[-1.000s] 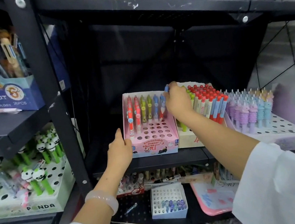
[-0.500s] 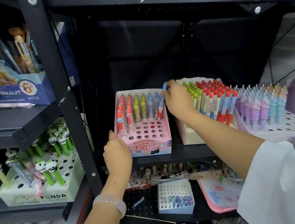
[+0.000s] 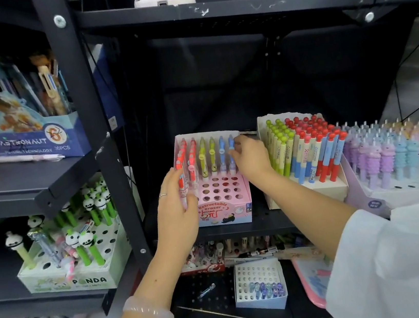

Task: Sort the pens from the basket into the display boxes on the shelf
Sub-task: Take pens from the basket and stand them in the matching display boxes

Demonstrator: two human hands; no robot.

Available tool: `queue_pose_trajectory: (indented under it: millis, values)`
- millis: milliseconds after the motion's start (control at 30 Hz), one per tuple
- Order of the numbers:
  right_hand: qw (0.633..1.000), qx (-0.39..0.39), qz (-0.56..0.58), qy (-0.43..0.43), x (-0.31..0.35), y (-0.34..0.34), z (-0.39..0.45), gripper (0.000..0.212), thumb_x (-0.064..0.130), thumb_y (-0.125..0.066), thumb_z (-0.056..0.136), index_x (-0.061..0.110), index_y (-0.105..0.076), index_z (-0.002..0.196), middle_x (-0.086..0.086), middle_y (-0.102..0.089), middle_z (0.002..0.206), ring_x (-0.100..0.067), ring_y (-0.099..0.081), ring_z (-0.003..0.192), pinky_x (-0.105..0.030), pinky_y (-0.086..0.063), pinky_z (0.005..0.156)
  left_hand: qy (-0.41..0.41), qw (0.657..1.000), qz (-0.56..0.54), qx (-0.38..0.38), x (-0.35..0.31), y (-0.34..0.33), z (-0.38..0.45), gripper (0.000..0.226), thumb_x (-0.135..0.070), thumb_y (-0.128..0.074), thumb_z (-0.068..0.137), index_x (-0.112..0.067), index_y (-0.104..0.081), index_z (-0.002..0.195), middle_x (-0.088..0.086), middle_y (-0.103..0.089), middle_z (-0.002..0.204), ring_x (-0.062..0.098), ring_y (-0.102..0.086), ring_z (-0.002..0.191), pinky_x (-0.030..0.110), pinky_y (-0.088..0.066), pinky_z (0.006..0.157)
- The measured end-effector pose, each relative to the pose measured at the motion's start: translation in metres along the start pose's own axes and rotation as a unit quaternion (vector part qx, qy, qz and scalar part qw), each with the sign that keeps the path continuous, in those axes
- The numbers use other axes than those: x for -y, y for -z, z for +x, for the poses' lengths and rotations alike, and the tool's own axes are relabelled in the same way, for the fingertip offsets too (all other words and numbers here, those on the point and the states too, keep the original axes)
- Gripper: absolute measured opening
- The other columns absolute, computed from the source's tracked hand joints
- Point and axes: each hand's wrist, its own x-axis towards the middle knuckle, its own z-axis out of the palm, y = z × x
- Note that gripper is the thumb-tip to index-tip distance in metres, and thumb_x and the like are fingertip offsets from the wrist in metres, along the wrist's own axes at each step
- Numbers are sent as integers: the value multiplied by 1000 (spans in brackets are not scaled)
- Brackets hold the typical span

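- Pink display box [image 3: 223, 205]: on the shelf [image 3: 266, 225], partly filled with upright pens.
- Left hand [image 3: 176, 212]: grip curled round the box's left front corner.
- Right hand [image 3: 252, 156]: fingertips pinching a blue pen [image 3: 231, 146] in the back row.

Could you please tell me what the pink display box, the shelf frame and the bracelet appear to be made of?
Pink display box: likely printed cardboard, matte, with folded edges and punched holes. Shelf frame: apparently black-painted metal, with bolts and chipped paint. Bracelet on the left wrist: smooth, pale, translucent, perhaps jade or glass; hard to tell.
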Motion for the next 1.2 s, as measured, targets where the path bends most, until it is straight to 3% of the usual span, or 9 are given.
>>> queue_pose_trajectory:
  millis: [133, 233, 300, 433, 600, 800, 933, 1067, 1200]
  values:
    - [996, -12, 77, 33, 0, 14, -17, 37, 9, -53, 91, 5, -50, 128, -12, -53, 122, -23, -53, 106, -23, -39, 87, -47, 999, 23, -7, -17, -12, -11, 44, -2, -43, 92, -17, -44, 133, -4, -29, 148, 2, -22, 133, -5, -19, 94]
    - [989, 52, 124, 58, -12, 40, -45, 32, 12, -53, 92, 10, -55, 124, -1, -60, 105, -5, -55, 83, -13, -48, 78, -60, 997, 20, 38, -29, -33, -22, 42, -5, -43, 93, -17, -43, 134, -6, -34, 144, -3, -24, 128, 10, -23, 103]
    - [983, 101, 133, 79, -29, 64, -69, 24, 14, -53, 92, 14, -61, 115, 9, -61, 94, 3, -54, 75, -2, -44, 67, -63, 994, 10, 90, -36, -54, -32, 42, -9, -43, 94, -20, -41, 134, -11, -40, 134, -10, -29, 116, 3, -22, 95]
    - [968, 188, 160, 39, -89, 115, -128, 14, 13, -51, 94, 20, -61, 101, 5, -65, 80, 2, -60, 64, -10, -50, 61, -24, 977, -76, 200, -54, -110, -63, 35, -13, -47, 94, -37, -47, 120, -24, -48, 118, -9, -44, 107, 4, -29, 90]
    - [973, 203, 81, -77, -195, 150, -201, 15, 12, -51, 94, 10, -64, 102, 0, -67, 78, 3, -58, 61, -12, -46, 64, 34, 925, -133, 355, -69, -195, -122, 28, -3, -48, 92, -25, -49, 111, -6, -55, 114, 11, -53, 111, 16, -38, 91]
    - [943, 279, -10, -181, -301, 160, -278, 21, 15, -48, 95, 12, -64, 109, 5, -66, 87, 6, -56, 66, -3, -38, 58, 53, 863, -75, 497, -67, -268, -188, 26, -11, -47, 94, -19, -52, 118, -5, -54, 114, 8, -50, 110, 4, -37, 83]
    - [903, 330, -46, -272, -358, 144, -320, 22, 13, -47, 93, 5, -64, 106, -11, -68, 103, -16, -61, 81, -16, -44, 66, 14, 835, -1, 550, -68, -297, -207, 32, -18, -45, 96, -18, -49, 128, -3, -53, 127, 6, -48, 109, 17, -37, 91]
    - [865, 364, -88, -335, -384, 107, -333, 24, 16, -47, 91, -1, -64, 91, -20, -66, 95, -30, -61, 83, -34, -45, 68, 29, 798, 47, 600, -68, -318, -220, 35, -21, -42, 98, -21, -43, 133, -1, -49, 133, 13, -52, 93, 28, -45, 80]
    - [838, 392, -109, -363, -393, 61, -333, 29, 25, -45, 95, 3, -59, 83, -13, -54, 77, -25, -55, 75, -29, -42, 58, 33, 766, 96, 634, -64, -332, -222, 39, -22, -41, 98, -20, -39, 137, 4, -46, 139, 20, -52, 113, 28, -43, 87]
